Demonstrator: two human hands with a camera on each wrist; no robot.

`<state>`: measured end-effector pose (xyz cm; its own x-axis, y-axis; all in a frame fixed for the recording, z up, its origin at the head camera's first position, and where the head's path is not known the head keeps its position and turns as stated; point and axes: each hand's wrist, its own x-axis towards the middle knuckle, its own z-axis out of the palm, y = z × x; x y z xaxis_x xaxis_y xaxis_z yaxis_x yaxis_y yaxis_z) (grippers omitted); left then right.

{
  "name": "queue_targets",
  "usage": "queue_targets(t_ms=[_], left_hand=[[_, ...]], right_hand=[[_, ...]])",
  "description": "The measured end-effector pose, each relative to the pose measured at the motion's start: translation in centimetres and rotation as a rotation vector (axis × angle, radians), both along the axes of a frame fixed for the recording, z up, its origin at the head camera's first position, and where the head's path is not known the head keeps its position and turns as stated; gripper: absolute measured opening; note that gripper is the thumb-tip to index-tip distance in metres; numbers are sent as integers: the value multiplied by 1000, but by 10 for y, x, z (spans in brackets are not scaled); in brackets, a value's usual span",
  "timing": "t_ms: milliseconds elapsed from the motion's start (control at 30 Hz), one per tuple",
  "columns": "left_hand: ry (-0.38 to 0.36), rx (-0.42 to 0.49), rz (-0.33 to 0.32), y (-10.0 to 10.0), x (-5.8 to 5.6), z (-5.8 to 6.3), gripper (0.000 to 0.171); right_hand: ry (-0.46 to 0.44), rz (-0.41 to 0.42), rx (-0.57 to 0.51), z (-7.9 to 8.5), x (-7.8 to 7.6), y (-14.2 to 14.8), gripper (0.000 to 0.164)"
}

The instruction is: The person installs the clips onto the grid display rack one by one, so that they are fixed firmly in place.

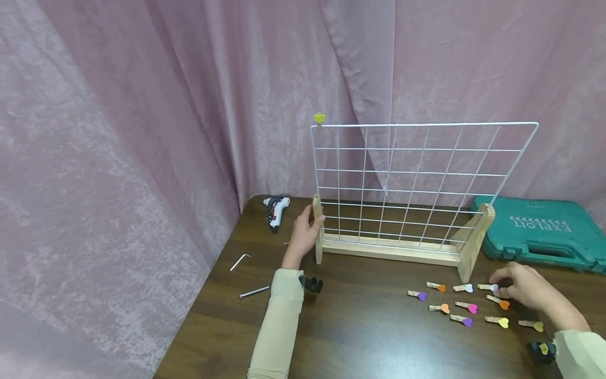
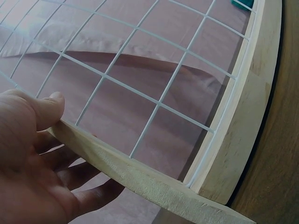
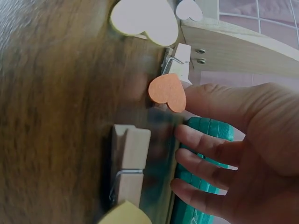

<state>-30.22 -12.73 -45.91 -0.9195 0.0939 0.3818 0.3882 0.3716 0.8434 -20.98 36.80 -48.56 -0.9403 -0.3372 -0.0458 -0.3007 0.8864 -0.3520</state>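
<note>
A white wire grid point(image 1: 409, 171) stands in a pale wooden base point(image 1: 388, 255) with two wooden end supports. At its left support point(image 1: 318, 231) my left hand point(image 1: 304, 231) grips the edge, thumb on one side and fingers on the outer face point(image 2: 93, 158). A clothespin with a yellow-green heart point(image 1: 319, 119) sits on the grid's top left corner. My right hand point(image 1: 523, 287) reaches down at a white-heart clothespin point(image 1: 487, 287), thumb and forefinger apart around its heart end. Close by the thumb lies an orange-heart clothespin point(image 3: 168, 91).
Several more heart clothespins, such as a pink one point(image 1: 468, 307), lie spread in front of the stand. A green case point(image 1: 544, 231) lies behind my right hand. Left of the stand are a glue gun point(image 1: 276, 210), a hex key point(image 1: 240, 261) and a long bolt point(image 1: 254, 292).
</note>
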Motion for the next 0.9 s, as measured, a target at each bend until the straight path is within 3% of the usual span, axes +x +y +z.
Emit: queue_targets(t_ms=[500,667,900], left_hand=[[-8,-4,-6,2,0,-1,42],[1,4,-5,2,1,-3,39],[-7,17,-1,2,1,0,37]], right_hand=[[100,50,-4,-2,7,0,19],[76,7,-52,8,9,0,18],[197,-31,-186,29,14,-5,17]])
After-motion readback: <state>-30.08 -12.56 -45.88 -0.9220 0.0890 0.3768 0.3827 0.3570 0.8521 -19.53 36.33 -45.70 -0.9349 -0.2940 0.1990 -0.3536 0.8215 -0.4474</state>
